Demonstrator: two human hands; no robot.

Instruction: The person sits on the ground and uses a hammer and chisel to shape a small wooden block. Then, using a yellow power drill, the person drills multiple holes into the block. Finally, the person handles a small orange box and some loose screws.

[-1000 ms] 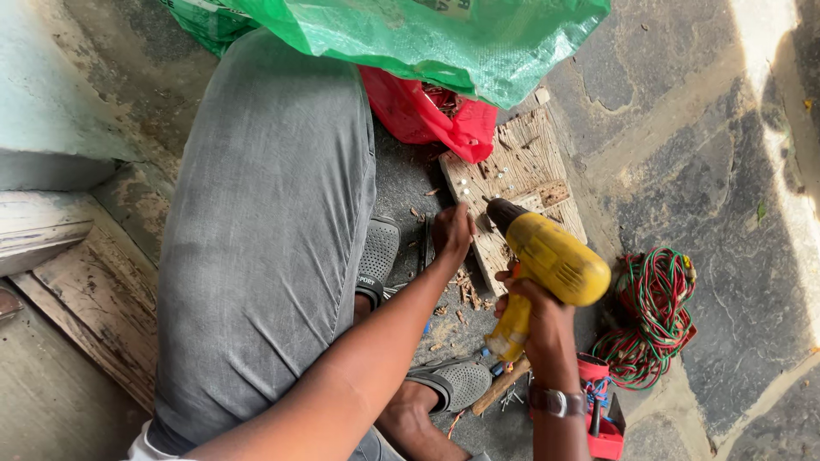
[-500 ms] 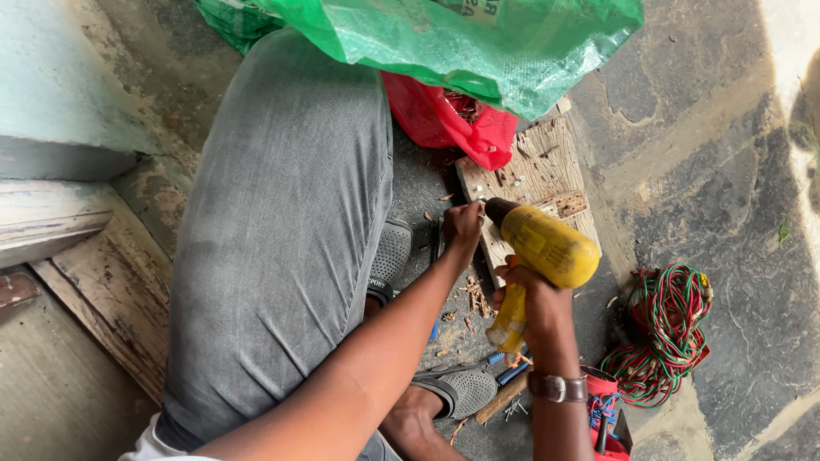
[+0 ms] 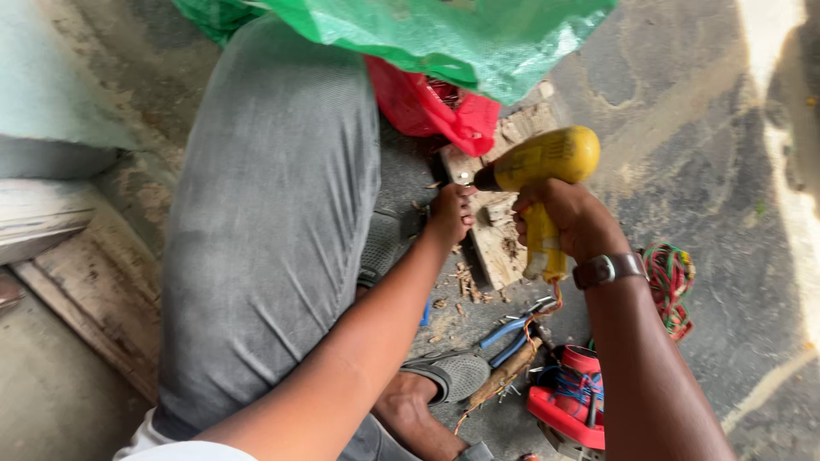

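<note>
Head view: right hand (image 3: 571, 220) grasps yellow drill (image 3: 538, 164); left hand (image 3: 450, 213) pinches something small and unclear at its tip.

Green bag (image 3: 478, 38), blue pliers (image 3: 512, 335), cables (image 3: 670, 277).

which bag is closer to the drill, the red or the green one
The red bag: it lies just left of the yellow drill nose, under the green bag.
</note>
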